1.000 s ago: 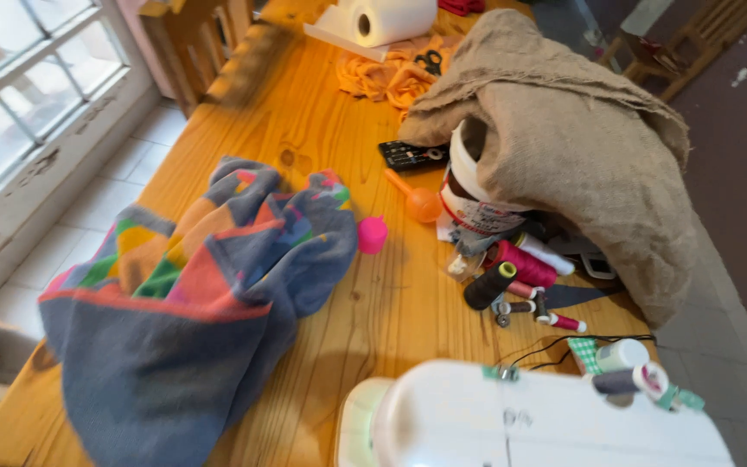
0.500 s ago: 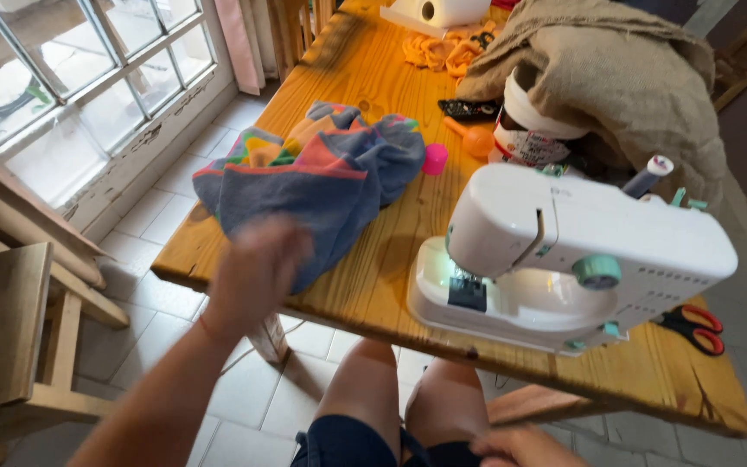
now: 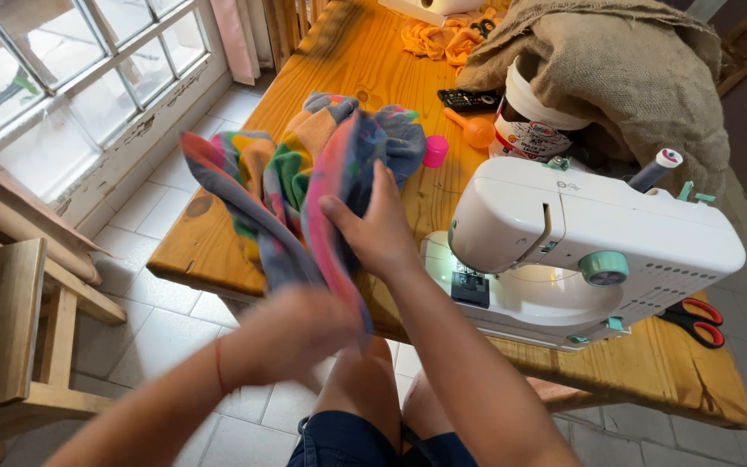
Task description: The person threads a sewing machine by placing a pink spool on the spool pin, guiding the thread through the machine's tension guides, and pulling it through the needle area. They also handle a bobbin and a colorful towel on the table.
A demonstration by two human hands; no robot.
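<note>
The long honey-coloured wooden counter [image 3: 365,60] runs from the top centre of the frame down to the lower right edge. At the upper right a big heap of coarse brown burlap cloth [image 3: 624,69] lies on it, draped over a white plastic bucket [image 3: 533,121] with a printed label. Below that, in the right half of the frame, stands a white sewing machine with mint-green knobs [image 3: 590,242], its small lamp lit over the needle area.

Left of the machine, in the middle of the frame, is the multicoloured patchwork fabric with a grey-blue backing [image 3: 304,173]. Its far part rests on the counter, while its near part is lifted off the counter's front edge and hangs in folds.

The right hand [image 3: 378,229] is closed on a fold of this fabric, thumb on the near side, just left of the sewing machine's base. The left hand [image 3: 291,333], lower centre of the frame, is blurred by motion; it sits at the fabric's lower hanging edge, but I cannot tell whether it grips the cloth or is loose.

Smaller things: crumpled orange cloth [image 3: 443,39] at the top centre, red-handled scissors [image 3: 698,320] at the counter's right edge, a black remote control [image 3: 469,99], an orange plastic scoop [image 3: 473,130] and a small pink cap [image 3: 435,150] just beyond the fabric. A pale wooden chair [image 3: 10,337] stands at the lower left, on the tiled floor.
</note>
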